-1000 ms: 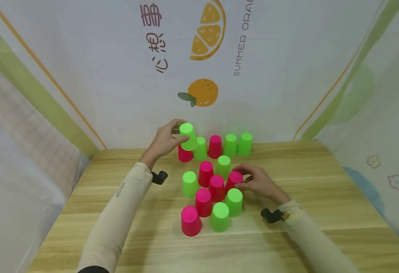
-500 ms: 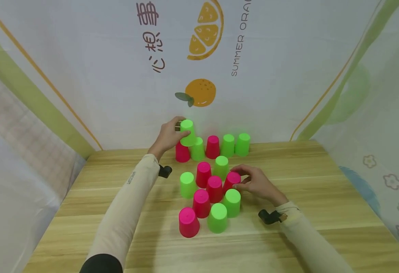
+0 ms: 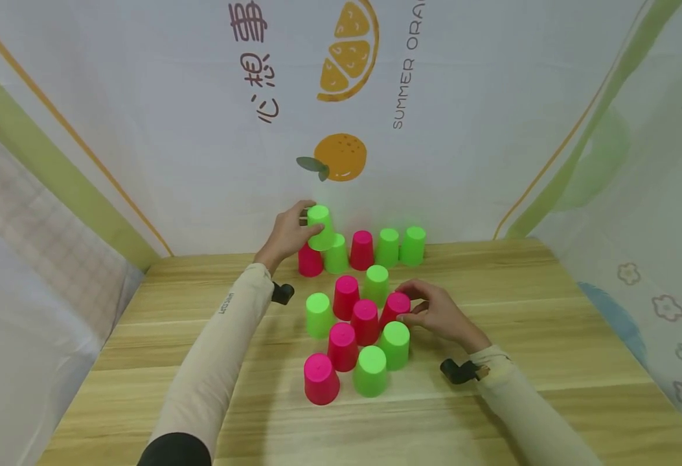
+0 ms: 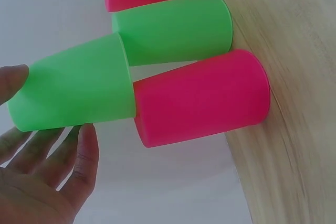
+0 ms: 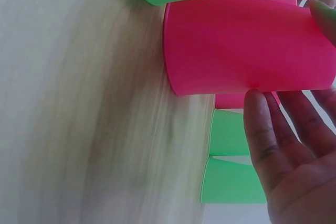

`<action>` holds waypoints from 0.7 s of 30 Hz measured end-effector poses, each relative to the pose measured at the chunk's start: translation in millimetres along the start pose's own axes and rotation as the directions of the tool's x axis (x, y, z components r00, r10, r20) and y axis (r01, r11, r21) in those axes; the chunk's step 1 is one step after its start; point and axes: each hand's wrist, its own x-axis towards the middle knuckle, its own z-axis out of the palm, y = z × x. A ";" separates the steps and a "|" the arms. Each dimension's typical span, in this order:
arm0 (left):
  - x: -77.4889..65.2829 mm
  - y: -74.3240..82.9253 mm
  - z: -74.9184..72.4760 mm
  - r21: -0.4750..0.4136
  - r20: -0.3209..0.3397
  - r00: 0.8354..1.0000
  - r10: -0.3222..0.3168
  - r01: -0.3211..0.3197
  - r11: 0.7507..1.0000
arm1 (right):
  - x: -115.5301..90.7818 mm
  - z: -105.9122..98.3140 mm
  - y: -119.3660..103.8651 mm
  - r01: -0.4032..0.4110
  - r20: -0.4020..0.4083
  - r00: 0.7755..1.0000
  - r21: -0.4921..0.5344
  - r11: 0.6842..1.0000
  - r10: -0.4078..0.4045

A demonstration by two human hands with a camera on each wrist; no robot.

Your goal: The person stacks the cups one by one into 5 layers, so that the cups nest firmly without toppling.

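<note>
Backdrop: pale cloth behind the work, printed with oranges and lettering. In front of it, a wood-grain table. Two cream sleeves reach in from the near edge.

Front cluster: nine upturned cups mid-table, five red and four green, set close together. Back row: five upturned cups near the cloth; from the left, red, green, red, green, green.

Left hand: grasping a green cup, thumb on one side, fingers on the other, base up. Cup is raised over the left end of the back row, above the first red and green; whether its rim touches them is hard to judge from here.

Right hand: grasping a red cup between thumb and fingers, at the right side of the front cluster, just behind its rightmost green.

Smallest: black wrist cameras, one per arm.
</note>
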 end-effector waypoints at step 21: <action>-5.8 -5.1 1.8 -0.020 -0.007 1.000 -0.014 0.014 1.000 | -3.4 -0.5 2.5 -0.001 -0.050 0.999 -0.028 1.000 0.000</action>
